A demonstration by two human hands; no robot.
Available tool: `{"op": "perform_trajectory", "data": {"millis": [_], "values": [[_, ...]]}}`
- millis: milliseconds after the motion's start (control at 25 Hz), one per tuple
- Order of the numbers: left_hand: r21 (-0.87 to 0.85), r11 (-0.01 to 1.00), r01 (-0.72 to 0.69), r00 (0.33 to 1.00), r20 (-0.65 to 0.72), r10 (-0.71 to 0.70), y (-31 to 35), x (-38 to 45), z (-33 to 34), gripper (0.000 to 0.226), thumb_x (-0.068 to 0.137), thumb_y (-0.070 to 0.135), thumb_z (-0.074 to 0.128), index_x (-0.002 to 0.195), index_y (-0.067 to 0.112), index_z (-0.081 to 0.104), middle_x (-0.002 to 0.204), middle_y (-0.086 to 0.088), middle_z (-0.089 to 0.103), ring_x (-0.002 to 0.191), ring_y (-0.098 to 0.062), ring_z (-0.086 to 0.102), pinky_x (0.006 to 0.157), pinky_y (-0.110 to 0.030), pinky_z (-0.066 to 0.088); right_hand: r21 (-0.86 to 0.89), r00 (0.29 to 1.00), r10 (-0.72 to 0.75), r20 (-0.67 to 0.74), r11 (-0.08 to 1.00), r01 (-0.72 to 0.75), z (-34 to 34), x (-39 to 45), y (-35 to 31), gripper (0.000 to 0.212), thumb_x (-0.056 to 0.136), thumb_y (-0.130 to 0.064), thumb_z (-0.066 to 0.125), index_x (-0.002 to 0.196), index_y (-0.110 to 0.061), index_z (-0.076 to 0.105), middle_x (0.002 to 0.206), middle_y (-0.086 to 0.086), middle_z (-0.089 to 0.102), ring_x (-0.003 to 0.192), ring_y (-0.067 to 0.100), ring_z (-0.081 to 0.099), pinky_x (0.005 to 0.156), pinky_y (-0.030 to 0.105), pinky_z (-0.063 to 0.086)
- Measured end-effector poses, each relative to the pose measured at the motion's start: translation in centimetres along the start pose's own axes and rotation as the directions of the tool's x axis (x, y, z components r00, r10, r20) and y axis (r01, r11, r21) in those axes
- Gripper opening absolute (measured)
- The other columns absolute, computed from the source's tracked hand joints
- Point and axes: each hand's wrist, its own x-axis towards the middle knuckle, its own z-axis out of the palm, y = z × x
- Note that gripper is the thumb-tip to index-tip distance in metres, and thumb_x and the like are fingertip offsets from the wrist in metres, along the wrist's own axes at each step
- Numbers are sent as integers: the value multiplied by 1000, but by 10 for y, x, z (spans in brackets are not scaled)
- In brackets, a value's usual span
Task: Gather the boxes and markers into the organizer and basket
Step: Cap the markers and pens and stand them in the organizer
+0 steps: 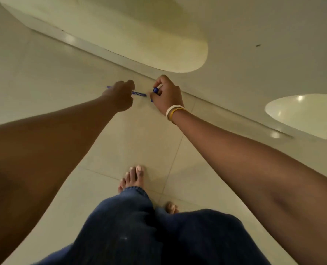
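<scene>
Both my arms reach down toward the pale tiled floor near the foot of a wall. My left hand (121, 95) grips a thin blue marker (138, 93) that sticks out on both sides of the fist. My right hand (167, 94), with white and yellow bangles at the wrist, holds another blue marker (155, 90), whose round end shows between the fingers. The two hands are close together, almost touching. No boxes, organizer or basket are in view.
The wall's base (206, 100) runs diagonally from upper left to right just beyond my hands. My bare feet (134, 178) and blue trousers (158, 232) are below. Patches of light fall on the wall (139, 35) and at the right (302, 113).
</scene>
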Motion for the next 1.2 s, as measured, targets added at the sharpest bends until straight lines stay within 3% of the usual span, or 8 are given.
{"op": "perform_trajectory", "data": {"millis": [400,520,640,760,840,1040,1120,1200], "values": [[483,854,-194,963,-71,259,-9,52,22,24,97,17,48,119,8,53,110,-12,58,95,-30,63,68,-37,47,-41,999,-25,26,999,26,18,51,43,24,75,-17,76,81,-23,53,66,6,67,65,21,60,68,25,48],[290,956,-34,994,-94,64,7,5,-21,25,99,20,45,118,6,48,113,-13,56,97,-33,63,69,-39,46,79,997,72,-19,994,-70,-8,18,1,21,75,-15,72,77,-24,54,70,11,71,71,23,69,71,30,55],[-168,964,204,979,17,-204,36,-57,-92,17,98,17,46,109,4,46,94,-13,56,72,-30,63,51,-29,49,254,982,191,10,949,-187,-55,-36,-64,23,76,-16,74,75,-26,53,75,10,73,66,18,73,69,40,61],[-715,614,334,908,70,-412,64,-123,-168,18,97,15,47,109,2,49,99,-15,63,74,-34,69,53,-35,59,375,969,243,33,896,-238,-116,-90,-142,21,80,-14,73,80,-20,54,80,13,74,66,19,74,64,38,62],[-899,309,310,846,113,-521,85,-166,-216,14,97,14,47,104,2,49,98,-18,66,74,-34,71,57,-40,61,447,959,282,12,857,-258,-159,-117,-192,19,81,-11,72,82,-17,54,82,15,74,68,21,74,61,35,62],[-927,-355,121,795,305,-525,127,-229,-302,18,100,5,35,115,2,46,82,-13,56,62,-27,65,57,-38,60,707,910,414,-12,647,-285,-231,-140,-277,13,84,-7,68,91,-12,58,81,11,72,72,25,74,62,33,60],[-883,-465,67,779,337,-528,137,-240,-332,16,99,0,31,109,1,43,89,-15,57,55,-27,65,64,-38,60,791,896,444,1,548,-273,-247,-138,-300,9,86,-6,67,93,-10,62,82,10,71,71,24,73,60,31,58],[-851,-524,43,799,344,-493,146,-241,-355,18,99,0,26,104,-2,44,112,-20,58,75,-33,71,75,-39,59,847,895,445,-1,476,-236,-254,-133,-318,7,88,-6,65,93,-9,63,81,10,70,68,23,73,57,28,57]]}}
